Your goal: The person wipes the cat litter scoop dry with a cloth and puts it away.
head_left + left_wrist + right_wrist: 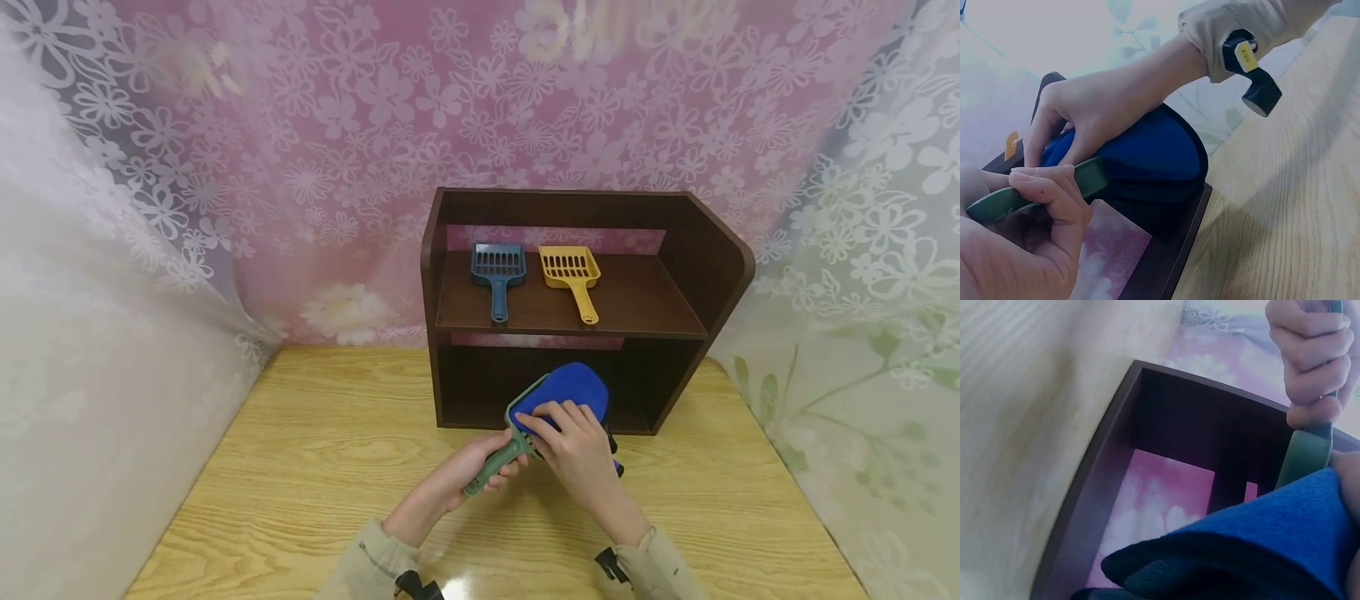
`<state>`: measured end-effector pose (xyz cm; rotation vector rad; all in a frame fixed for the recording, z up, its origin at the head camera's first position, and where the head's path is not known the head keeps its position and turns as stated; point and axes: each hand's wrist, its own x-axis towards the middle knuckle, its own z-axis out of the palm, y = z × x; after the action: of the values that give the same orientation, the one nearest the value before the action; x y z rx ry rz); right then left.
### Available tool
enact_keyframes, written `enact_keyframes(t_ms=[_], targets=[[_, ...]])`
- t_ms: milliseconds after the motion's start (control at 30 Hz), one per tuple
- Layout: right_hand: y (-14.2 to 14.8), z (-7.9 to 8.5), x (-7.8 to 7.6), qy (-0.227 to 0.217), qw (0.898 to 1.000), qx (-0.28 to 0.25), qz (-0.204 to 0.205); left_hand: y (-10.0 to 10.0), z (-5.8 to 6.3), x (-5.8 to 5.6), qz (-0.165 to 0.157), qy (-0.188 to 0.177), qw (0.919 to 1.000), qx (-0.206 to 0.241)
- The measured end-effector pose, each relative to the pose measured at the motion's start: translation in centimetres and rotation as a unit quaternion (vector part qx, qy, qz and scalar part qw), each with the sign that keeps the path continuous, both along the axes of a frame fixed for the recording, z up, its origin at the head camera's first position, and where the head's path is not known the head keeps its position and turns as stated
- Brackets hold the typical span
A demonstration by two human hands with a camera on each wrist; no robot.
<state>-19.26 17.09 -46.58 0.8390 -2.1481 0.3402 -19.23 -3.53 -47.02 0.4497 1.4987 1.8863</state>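
My left hand [487,463] grips the handle of a green litter scoop [497,468], its head tilted up and away to the right. A soft blue cloth piece [576,388] with dark edging lies over much of the scoop's head. With bent fingers, my right hand [573,446] pinches the cloth at the scoop's near end. In the left wrist view, the thumb and fingers of the left hand [1035,225] wrap the green handle [1000,203]. Seen from the right wrist, the blue cloth [1272,522] hangs folded, showing its dark underside, and overlaps the scoop [1305,456].
A dark brown two-tier shelf [570,332] stands behind the hands on the wooden table [337,433]. On its upper board lie a dark blue litter scoop [498,275] and a yellow litter scoop [573,271]. Floral curtains [337,167] enclose the back and sides.
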Motion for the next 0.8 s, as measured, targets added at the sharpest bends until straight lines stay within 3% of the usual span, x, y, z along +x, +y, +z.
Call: enact_keyframes(t_ms=[167,400,533,633,800], targets=[[0.2,0.8,-0.3,0.013,1.000,0.000,-0.028,0.0,0.1,0.2,-0.004,0.006,1.0000,-0.001],[1.6,1.1,-1.1,0.036,0.996,-0.046,-0.073,0.2,0.1,0.5,-0.009,0.020,0.9997,-0.001],[2.0,1.0,-1.4,0.042,0.995,-0.039,-0.084,0.2,0.0,0.6,-0.006,0.025,0.9996,-0.009],[1.7,0.6,-1.7,0.038,0.997,-0.020,-0.069,0.0,0.1,0.5,0.008,0.033,0.9992,-0.022],[0.6,-0.2,-1.5,0.019,1.000,-0.004,-0.009,-0.2,0.2,0.2,0.020,0.046,0.9980,-0.039]])
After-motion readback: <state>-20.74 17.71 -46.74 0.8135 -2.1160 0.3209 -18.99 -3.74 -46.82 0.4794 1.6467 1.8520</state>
